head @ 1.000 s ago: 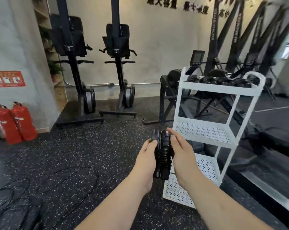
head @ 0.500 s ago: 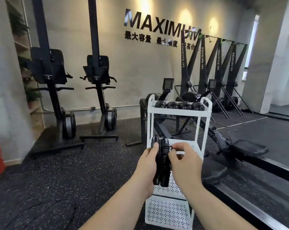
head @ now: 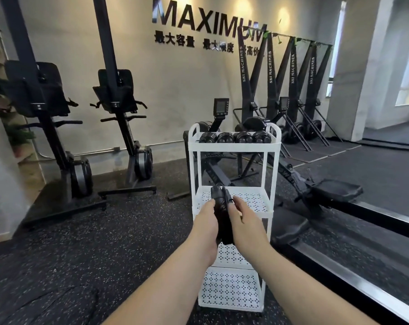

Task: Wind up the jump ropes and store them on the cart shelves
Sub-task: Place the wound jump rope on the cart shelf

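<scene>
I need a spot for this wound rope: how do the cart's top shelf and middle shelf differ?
The top shelf carries a row of four wound ropes; the middle shelf shows only bare perforated floor where visible. The top shelf has arched handles at its ends; the middle shelf has none. The held rope covers part of the middle shelf only. Both are white.

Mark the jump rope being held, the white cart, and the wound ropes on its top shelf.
jump rope (head: 221,208): head view, middle of the wound bundle.
white cart (head: 234,146): head view, top shelf's front rim.
wound ropes (head: 243,137): head view, third bundle from left.
</scene>
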